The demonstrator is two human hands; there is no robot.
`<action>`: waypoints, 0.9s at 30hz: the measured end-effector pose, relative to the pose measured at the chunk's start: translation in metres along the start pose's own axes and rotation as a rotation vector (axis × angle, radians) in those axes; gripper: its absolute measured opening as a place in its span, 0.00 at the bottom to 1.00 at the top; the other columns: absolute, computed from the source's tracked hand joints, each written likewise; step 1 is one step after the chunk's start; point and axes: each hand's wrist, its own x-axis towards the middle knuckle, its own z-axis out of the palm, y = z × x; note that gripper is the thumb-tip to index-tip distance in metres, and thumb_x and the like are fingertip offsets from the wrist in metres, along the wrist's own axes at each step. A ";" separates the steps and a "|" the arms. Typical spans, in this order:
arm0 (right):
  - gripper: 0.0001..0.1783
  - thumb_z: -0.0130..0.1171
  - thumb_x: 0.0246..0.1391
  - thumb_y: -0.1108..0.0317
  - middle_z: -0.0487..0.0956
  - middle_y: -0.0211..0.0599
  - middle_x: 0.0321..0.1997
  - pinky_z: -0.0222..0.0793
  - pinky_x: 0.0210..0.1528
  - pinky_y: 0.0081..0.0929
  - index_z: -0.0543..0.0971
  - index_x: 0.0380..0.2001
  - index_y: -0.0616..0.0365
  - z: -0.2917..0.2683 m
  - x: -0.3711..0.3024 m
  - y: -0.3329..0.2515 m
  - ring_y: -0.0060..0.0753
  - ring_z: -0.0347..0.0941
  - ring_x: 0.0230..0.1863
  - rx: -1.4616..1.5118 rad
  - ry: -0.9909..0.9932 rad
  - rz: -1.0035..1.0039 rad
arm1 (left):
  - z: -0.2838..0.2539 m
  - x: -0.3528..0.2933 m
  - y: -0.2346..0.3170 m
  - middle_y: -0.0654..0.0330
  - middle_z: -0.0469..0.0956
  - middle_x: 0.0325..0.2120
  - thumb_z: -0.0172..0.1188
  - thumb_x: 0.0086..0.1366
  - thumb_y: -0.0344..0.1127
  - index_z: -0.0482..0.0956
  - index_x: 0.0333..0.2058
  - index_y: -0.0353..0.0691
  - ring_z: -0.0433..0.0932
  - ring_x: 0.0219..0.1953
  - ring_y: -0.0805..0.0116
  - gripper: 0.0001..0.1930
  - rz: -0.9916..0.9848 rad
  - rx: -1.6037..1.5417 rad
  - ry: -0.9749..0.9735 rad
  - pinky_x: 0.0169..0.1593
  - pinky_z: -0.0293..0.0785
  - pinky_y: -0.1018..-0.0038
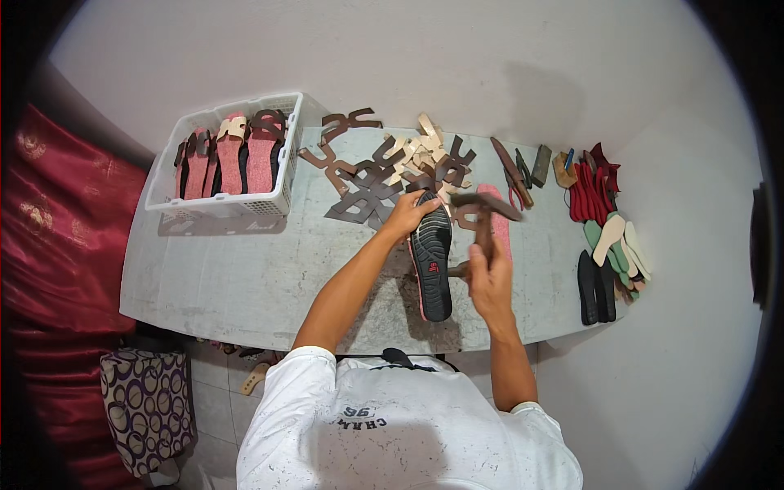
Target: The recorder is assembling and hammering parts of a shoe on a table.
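My left hand (410,214) is closed round the toe end of a sandal (431,261), whose black ridged sole with a small red mark is turned toward me. A thin pink edge shows along the sandal's side. In my right hand (490,286) is a hammer (486,224), gripped by its handle with the dark head raised at the far end. The hammer is slightly blurred and stands to the right of the sole, apart from it. A pink insole (504,237) lies on the table behind the hammer. Part of a dark object shows between the sole and my right hand; its kind is unclear.
A white plastic basket (220,214) with pink-topped sandals stands at the left. Brown and beige strap pieces (367,175) are scattered across the back. Tools (523,180) lie at the back right, beside red pieces (590,192), green and cream insoles (616,241), and black soles (596,287).
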 end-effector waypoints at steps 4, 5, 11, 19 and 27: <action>0.16 0.48 0.64 0.62 0.67 0.27 0.18 0.56 0.15 0.14 0.66 0.48 0.62 0.010 -0.022 -0.017 0.14 0.60 0.14 0.393 0.232 -0.171 | 0.006 -0.009 -0.006 0.64 0.80 0.29 0.61 0.63 0.36 0.78 0.38 0.34 0.78 0.27 0.78 0.11 -0.039 -0.052 -0.008 0.31 0.73 0.81; 0.14 0.46 0.65 0.64 0.66 0.27 0.18 0.55 0.15 0.12 0.67 0.46 0.63 0.019 -0.022 -0.011 0.13 0.59 0.14 0.473 0.327 -0.227 | 0.004 -0.005 -0.005 0.64 0.80 0.28 0.61 0.63 0.37 0.78 0.38 0.34 0.78 0.27 0.78 0.11 -0.039 -0.058 -0.022 0.31 0.73 0.81; 0.15 0.52 0.61 0.63 0.76 0.62 0.26 0.66 0.25 0.42 0.68 0.30 0.67 0.027 -0.014 0.018 0.61 0.75 0.25 -0.191 0.110 -0.052 | 0.000 -0.004 -0.011 0.64 0.80 0.29 0.61 0.63 0.38 0.79 0.39 0.35 0.77 0.29 0.79 0.12 0.003 -0.010 -0.046 0.32 0.73 0.81; 0.08 0.47 0.63 0.68 0.64 0.22 0.16 0.57 0.19 0.23 0.69 0.36 0.64 0.004 -0.021 -0.026 0.18 0.59 0.16 0.278 0.182 -0.127 | 0.000 -0.001 -0.006 0.64 0.79 0.29 0.61 0.63 0.37 0.78 0.39 0.34 0.77 0.28 0.79 0.11 -0.019 -0.046 -0.036 0.33 0.73 0.81; 0.12 0.51 0.61 0.66 0.76 0.59 0.24 0.66 0.26 0.42 0.66 0.35 0.66 0.022 -0.014 0.028 0.63 0.75 0.28 -0.172 0.083 -0.074 | 0.005 -0.004 -0.002 0.63 0.79 0.29 0.59 0.64 0.34 0.78 0.38 0.31 0.76 0.30 0.79 0.10 -0.009 0.007 -0.016 0.33 0.72 0.80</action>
